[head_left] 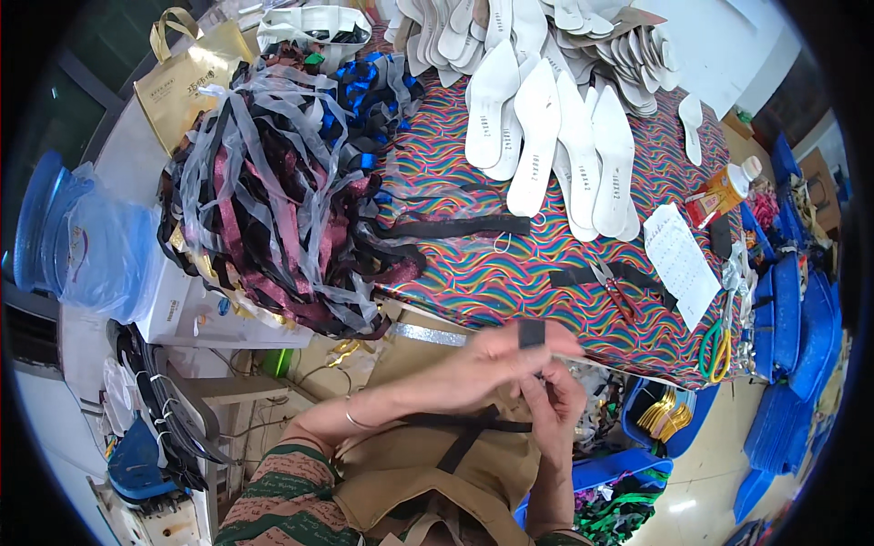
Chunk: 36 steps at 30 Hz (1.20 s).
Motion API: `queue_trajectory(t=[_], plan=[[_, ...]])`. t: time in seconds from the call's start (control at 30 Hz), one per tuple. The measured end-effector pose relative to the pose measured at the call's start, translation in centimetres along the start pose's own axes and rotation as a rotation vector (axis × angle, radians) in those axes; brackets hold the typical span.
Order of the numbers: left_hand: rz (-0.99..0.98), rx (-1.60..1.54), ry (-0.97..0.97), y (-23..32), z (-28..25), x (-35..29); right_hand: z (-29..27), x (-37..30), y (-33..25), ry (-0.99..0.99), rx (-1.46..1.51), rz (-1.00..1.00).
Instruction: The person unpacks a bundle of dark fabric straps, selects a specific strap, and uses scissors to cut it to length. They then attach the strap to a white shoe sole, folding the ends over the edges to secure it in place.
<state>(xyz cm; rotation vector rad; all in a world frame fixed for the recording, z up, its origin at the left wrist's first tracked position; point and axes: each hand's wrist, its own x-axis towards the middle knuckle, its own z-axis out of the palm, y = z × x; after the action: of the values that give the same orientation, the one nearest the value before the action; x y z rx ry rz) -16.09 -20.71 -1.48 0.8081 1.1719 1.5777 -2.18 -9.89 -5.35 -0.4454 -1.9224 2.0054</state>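
Observation:
In front of my apron [382, 464], close to the table's near edge, my two hands meet. My left hand [496, 359] comes across from the left, a metal bangle [350, 414] on its wrist, its fingers closed around a black strip [532, 333] whose end sticks up beyond them. The fingertips are a little blurred. Just below and to the right, my right hand [557, 400] pinches the lower part of the strip, mostly hidden between the fingers. Black straps [464, 441] cross over my lap.
White shoe-shaped insoles [535, 136] lie in piles on the patterned tablecloth [473, 282]. A tangled heap of ribbons [273, 191] covers the left. Red-handled snips [619, 296], scissors [716, 350], a handwritten paper [681, 264] and a bottle [719, 196] lie right. Blue bins [619, 469] stand below.

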Motion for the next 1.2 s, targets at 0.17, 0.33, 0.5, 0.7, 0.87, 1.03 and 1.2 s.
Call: queue_trajectory(t=[0.17,0.33,0.5,0.7,0.87,1.03,1.2], plan=[[0.358,1.106,0.548,-1.0,-10.8,4.7,-1.3,-1.9,0.2,0.069,0.342,0.045],[0.241,1.49,0.59,-2.4,-15.1,5.1,-3.1,-3.0,0.5,0.158,0.385,0.04],[0.187,1.38,0.325,0.1,-12.9,-1.7,-4.0,-2.2,0.8,0.248,0.402,-0.004],[0.147,1.651,0.382,0.6,-17.9,-10.6,-4.2,0.2,-1.0,0.235,0.34,0.087],[-0.121,1.562,0.325,2.9,-17.6,-12.0,-3.4,1.2,-0.7,0.097,0.364,0.012],[0.366,1.494,0.582,2.5,-9.4,-4.8,-2.3,1.8,0.5,0.022,0.381,-0.038],[0.149,0.199,0.327,0.1,-0.8,0.3,-0.7,2.2,-0.5,0.111,-0.322,-0.299]])
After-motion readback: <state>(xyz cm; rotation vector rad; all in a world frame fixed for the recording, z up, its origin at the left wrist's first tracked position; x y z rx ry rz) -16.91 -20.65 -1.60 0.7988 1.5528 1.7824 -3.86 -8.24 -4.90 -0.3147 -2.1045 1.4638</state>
